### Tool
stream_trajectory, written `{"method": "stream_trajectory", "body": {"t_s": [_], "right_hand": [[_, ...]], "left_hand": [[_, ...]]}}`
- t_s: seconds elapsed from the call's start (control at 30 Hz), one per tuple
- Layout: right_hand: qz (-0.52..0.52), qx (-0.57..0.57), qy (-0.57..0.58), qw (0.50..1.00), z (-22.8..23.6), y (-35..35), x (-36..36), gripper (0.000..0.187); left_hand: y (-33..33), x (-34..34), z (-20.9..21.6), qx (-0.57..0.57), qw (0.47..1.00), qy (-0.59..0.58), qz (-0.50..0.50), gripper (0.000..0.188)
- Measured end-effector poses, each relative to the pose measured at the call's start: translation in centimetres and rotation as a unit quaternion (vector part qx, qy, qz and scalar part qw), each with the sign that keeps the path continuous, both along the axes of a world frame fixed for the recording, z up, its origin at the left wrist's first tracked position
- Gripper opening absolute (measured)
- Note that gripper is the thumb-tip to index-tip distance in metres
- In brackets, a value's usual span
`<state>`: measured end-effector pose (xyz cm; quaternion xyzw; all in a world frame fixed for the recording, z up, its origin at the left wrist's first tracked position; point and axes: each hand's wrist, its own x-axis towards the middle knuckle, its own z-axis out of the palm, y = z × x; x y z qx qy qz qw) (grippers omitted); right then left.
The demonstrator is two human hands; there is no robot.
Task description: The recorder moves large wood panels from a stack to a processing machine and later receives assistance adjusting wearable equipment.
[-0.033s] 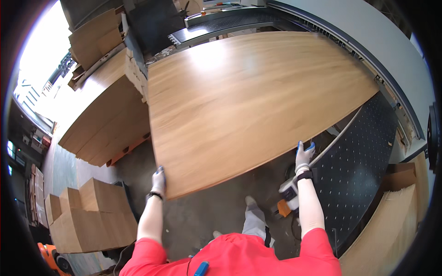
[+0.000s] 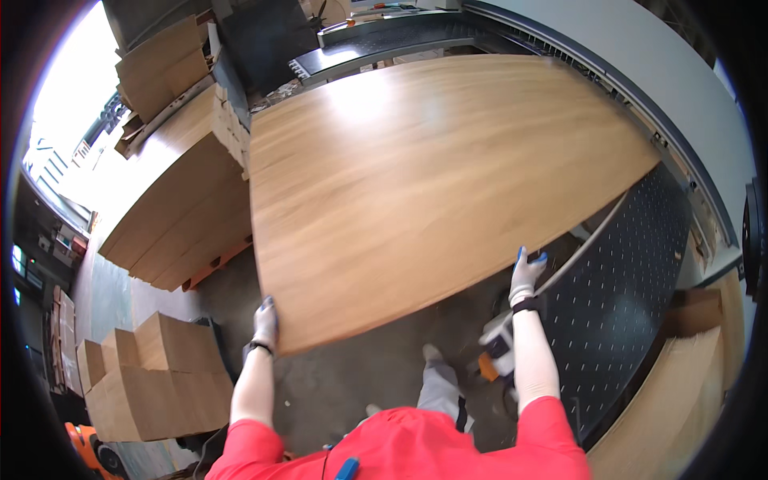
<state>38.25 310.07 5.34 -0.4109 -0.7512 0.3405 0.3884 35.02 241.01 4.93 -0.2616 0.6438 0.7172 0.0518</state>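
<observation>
A large wood-grain board [image 2: 416, 184] lies over a dark, dotted machine table [image 2: 616, 296], its near left part jutting out above the floor. My left hand [image 2: 265, 323], in a white and blue glove, grips the board's left edge close to the near corner, its fingers partly hidden by the edge. My right hand [image 2: 525, 276], gloved alike, holds the near edge farther right, with the thumb up at the rim. Some of its fingers are hidden.
A stack of boards [image 2: 184, 208] stands close on the left, under cardboard pieces [image 2: 164, 76]. Nearer is a cardboard-covered pile [image 2: 160, 392]. A machine rail [image 2: 640, 120] runs along the far right. A white and orange device [image 2: 498, 348] sits beneath my right forearm. More cardboard [image 2: 680, 392] is at lower right.
The board's left end has shifted slightly left and nearer to me. My left hand has gone with it, while my right hand has barely moved.
</observation>
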Motion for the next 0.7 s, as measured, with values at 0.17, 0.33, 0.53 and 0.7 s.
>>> {"method": "stream_trajectory", "body": {"t_s": [0.17, 0.33, 0.53, 0.7], "right_hand": [[0.034, -0.212, 0.244, 0.946, -1.5, -3.5, -7.3, 0.071], [0.092, -0.3, 0.303, 0.9, -0.5, -1.6, -7.8, 0.072], [0.129, -0.305, 0.297, 0.895, 1.7, 1.6, -14.1, 0.075], [0.05, -0.164, 0.071, 0.983, -0.7, 4.8, -24.5, 0.099]], "left_hand": [[-7.3, 3.1, -1.3, -0.133, 0.989, -0.005, 0.066, 0.052], [-6.2, 3.5, -1.9, -0.161, 0.979, -0.029, 0.119, 0.055], [-1.7, 1.9, -1.7, -0.162, 0.976, -0.04, 0.14, 0.057], [2.5, -5.8, -0.8, -0.108, 0.987, -0.025, 0.116, 0.053]]}}
